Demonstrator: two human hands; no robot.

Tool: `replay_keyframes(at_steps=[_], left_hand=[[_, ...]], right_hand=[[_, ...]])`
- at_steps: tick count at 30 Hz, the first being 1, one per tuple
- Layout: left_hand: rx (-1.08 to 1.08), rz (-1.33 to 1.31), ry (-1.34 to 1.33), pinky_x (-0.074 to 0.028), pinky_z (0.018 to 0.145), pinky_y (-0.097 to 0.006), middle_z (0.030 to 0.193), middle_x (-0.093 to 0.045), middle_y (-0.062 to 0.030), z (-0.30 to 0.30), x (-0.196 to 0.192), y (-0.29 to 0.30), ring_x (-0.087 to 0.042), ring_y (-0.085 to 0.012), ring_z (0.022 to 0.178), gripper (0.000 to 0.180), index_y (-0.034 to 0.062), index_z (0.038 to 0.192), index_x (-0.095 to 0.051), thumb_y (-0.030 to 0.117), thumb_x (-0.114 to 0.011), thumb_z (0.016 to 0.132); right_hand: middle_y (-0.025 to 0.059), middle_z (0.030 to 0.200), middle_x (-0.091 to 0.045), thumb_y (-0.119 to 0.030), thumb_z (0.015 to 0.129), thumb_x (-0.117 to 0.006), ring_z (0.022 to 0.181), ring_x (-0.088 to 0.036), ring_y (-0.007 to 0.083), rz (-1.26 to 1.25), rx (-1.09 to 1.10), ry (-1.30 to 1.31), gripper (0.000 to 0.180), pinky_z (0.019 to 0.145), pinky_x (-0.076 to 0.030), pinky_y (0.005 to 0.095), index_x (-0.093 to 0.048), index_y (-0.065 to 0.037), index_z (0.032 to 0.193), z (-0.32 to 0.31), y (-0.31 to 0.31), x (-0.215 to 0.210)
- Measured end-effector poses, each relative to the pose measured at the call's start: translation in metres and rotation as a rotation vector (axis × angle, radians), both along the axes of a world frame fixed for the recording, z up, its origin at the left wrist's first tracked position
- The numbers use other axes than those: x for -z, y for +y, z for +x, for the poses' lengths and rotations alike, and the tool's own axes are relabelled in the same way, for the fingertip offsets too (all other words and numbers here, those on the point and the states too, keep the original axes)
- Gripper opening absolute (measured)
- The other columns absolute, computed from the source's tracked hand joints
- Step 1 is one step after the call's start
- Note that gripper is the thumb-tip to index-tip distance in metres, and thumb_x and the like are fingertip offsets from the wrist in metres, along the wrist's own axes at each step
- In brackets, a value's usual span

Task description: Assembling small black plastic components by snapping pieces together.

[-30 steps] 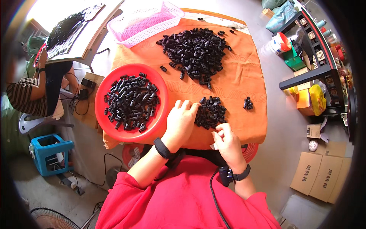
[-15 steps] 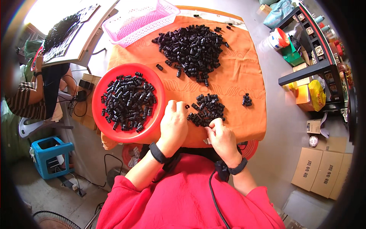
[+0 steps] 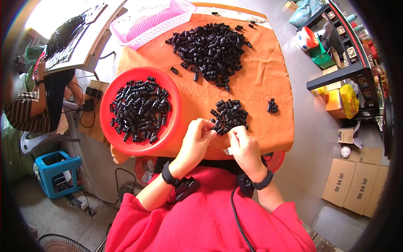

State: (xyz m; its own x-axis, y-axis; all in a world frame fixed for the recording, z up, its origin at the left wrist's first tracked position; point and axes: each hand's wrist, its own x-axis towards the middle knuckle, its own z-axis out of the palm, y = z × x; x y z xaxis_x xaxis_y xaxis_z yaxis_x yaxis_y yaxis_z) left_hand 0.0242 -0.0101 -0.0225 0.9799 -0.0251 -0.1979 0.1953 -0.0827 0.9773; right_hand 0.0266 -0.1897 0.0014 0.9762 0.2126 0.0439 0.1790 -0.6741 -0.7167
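Observation:
My left hand (image 3: 197,140) is at the near left edge of a small pile of black plastic cylindrical parts (image 3: 231,115), thumb and forefinger pinched together. Whatever sits between those fingertips is too small to name. Close by on the right, my right hand (image 3: 245,153) is closed too, its fingertips against the pile's near side. A small pale strip (image 3: 228,150) shows just below its fingers; whether it is gripped I cannot tell. A red round tray (image 3: 176,122) left of my hands holds many similar black parts (image 3: 140,109).
A large heap of black parts (image 3: 210,52) lies farther back on the orange cloth (image 3: 260,84), with a little cluster (image 3: 272,106) at right. A pink basket (image 3: 155,25) stands at the far left corner. Another person (image 3: 31,105) sits left, near a blue stool (image 3: 56,172).
My left hand has come from beside the red tray, down and right, to the small pile, and its fingers now pinch. My right hand stays almost in place.

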Motion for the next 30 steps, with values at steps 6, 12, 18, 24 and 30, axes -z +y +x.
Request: replay_keyframes(at_steps=[6, 12, 18, 24, 30], left_hand=[[0.105, -0.711, 0.416, -0.051, 0.076, -0.024, 0.096, -0.063, -0.0012, -0.006, -0.023, 0.012, -0.06, -0.0087, 0.083, 0.02, 0.0065, 0.114, -0.057, 0.014, -0.066, 0.098], [0.166, -0.879, 0.454, -0.052, 0.078, -0.026, 0.101, -0.064, -0.0031, -0.012, -0.028, 0.012, -0.061, -0.0105, 0.085, 0.023, 0.0052, 0.114, -0.059, 0.019, -0.067, 0.098], [0.208, -1.0, 0.42, -0.053, 0.079, -0.028, 0.102, -0.065, -0.0057, -0.015, -0.02, 0.012, -0.062, -0.013, 0.084, 0.023, 0.0034, 0.112, -0.061, 0.021, -0.065, 0.098], [0.216, -1.07, 0.467, -0.053, 0.078, -0.028, 0.1, -0.065, -0.006, -0.015, -0.022, 0.01, -0.063, -0.0138, 0.084, 0.022, 0.0029, 0.113, -0.061, 0.019, -0.065, 0.098], [0.231, -1.112, 0.498, -0.054, 0.079, -0.028, 0.098, -0.066, -0.006, -0.016, -0.02, 0.009, -0.064, -0.0137, 0.083, 0.021, 0.0021, 0.113, -0.061, 0.016, -0.065, 0.097]], right_hand=[[0.0102, 0.087, -0.065, -0.011, 0.101, -0.058, 0.064, -0.067, 0.018, 0.361, 0.055, 0.322, 0.014, 0.054, -0.053, 0.0325, -0.06, -0.005, 0.113, -0.006, 0.003, -0.032], [0.0065, 0.093, -0.064, -0.008, 0.101, -0.059, 0.08, -0.066, 0.0104, 0.565, -0.073, 0.35, 0.015, 0.066, -0.054, 0.0265, -0.06, -0.003, 0.115, -0.008, 0.006, -0.036], [0.0051, 0.093, -0.064, -0.007, 0.103, -0.054, 0.08, -0.065, 0.0101, 0.547, -0.069, 0.366, 0.01, 0.069, -0.055, 0.0251, -0.058, -0.002, 0.111, -0.01, 0.003, -0.035], [0.0048, 0.088, -0.063, -0.013, 0.106, -0.051, 0.073, -0.065, 0.0103, 0.609, -0.041, 0.379, 0.014, 0.061, -0.054, 0.0241, -0.057, -0.001, 0.112, -0.012, 0.007, -0.046], [0.0048, 0.085, -0.063, -0.014, 0.105, -0.052, 0.072, -0.064, 0.0096, 0.604, -0.044, 0.417, 0.016, 0.058, -0.053, 0.0238, -0.056, -0.001, 0.113, -0.012, 0.008, -0.047]])
